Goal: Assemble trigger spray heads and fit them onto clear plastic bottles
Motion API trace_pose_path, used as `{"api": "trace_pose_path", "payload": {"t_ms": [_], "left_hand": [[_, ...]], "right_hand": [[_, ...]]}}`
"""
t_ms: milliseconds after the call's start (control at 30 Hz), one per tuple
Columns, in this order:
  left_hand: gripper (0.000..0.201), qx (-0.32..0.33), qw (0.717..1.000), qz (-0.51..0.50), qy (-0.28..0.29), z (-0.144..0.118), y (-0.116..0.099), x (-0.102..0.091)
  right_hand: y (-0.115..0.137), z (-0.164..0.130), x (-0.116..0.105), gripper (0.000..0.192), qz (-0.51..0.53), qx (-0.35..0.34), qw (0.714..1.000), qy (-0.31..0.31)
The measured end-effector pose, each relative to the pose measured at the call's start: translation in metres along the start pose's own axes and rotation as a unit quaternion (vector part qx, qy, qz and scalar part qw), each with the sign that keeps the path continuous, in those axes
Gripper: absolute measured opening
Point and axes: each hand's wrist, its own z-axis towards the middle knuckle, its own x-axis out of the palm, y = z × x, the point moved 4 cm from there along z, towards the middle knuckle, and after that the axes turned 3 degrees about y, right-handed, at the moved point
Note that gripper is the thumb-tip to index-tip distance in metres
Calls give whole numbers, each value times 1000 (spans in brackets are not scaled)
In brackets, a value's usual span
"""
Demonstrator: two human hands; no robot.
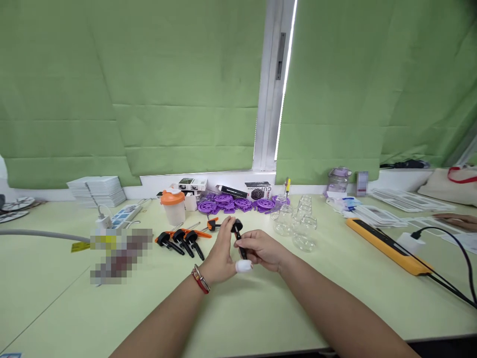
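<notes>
Hands together over pale green table (261, 308), left hand (219, 256) and right hand (263, 248) both clamped on black clamp (238, 236)

I read this as an office workroom: a long pale desk (261, 308) under green blinds (167, 89), with power strips (387, 246) and stacked booklets (97, 190).
</notes>
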Motion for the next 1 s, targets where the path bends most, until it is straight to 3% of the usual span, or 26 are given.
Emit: {"api": "trace_pose_path", "payload": {"t_ms": [67, 100, 167, 233, 267, 333, 433, 533, 767, 1000], "left_hand": [[103, 9, 996, 87, -31, 2, 13, -7], [94, -7, 990, 129, -64, 3, 22, -14], [58, -83, 966, 200, -139, 3, 47, -35], [18, -184, 933, 252, -181, -2, 74, -57], [17, -215, 920, 275, -177, -4, 87, -67], [24, -263, 896, 315, -170, -10, 107, -83], [32, -324, 876, 324, -149, -19, 127, -94], [41, -345, 863, 346, -126, -22, 132, -91], [39, -368, 837, 398, -73, -17, 131, -67], [37, -351, 838, 410, -76, -9, 123, -41]], "right_hand": [[2, 9, -19, 22, -123, -30, 990, -67], [3, 13, -30, 19, -209, -47, 971, -110], [2, 25, -47, 17, -416, -42, 895, -153], [-4, 37, -61, 20, -580, 7, 797, -171], [-8, 42, -66, 22, -637, 27, 751, -170], [-17, 51, -72, 22, -667, 42, 724, -169], [-30, 59, -74, 23, -684, 48, 710, -162], [-39, 62, -73, 28, -695, 52, 700, -157], [-46, 60, -71, 32, -703, 57, 692, -155], [-50, 57, -72, 31, -689, 52, 706, -157]]}}
